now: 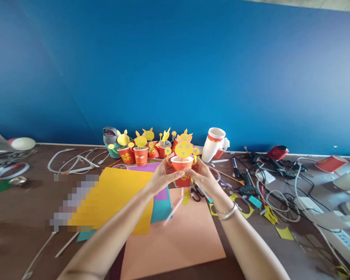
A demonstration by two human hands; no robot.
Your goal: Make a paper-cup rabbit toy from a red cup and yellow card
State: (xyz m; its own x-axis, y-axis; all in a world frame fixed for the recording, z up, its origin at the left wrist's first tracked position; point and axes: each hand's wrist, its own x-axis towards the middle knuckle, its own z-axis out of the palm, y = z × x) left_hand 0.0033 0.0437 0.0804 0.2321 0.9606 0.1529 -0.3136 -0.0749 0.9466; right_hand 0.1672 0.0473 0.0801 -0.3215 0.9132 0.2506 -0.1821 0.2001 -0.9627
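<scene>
Between my two hands is a red paper cup (pixel 182 179) with a yellow paper animal face (pixel 183 149) rising from its top and small round paws at its sides. My left hand (pixel 162 177) grips the cup's left side, with the thumb across its front. From the right, my right hand (pixel 203 175) holds the same cup, its thumb meeting the front near the other one. A pale straw (pixel 174 211) hangs below the cup, bent toward the lower left. Behind stand several similar decorated cups, including one red cup (pixel 140 156).
Stacked white cups (pixel 212 144) lean near the blue wall. Orange-yellow paper (pixel 121 198) and peach paper (pixel 175 245) cover the table's middle. Black scissors (pixel 196 193) lie right of the straw. A glue gun (pixel 247 186), tangled cables and a power strip (pixel 345 239) crowd the right.
</scene>
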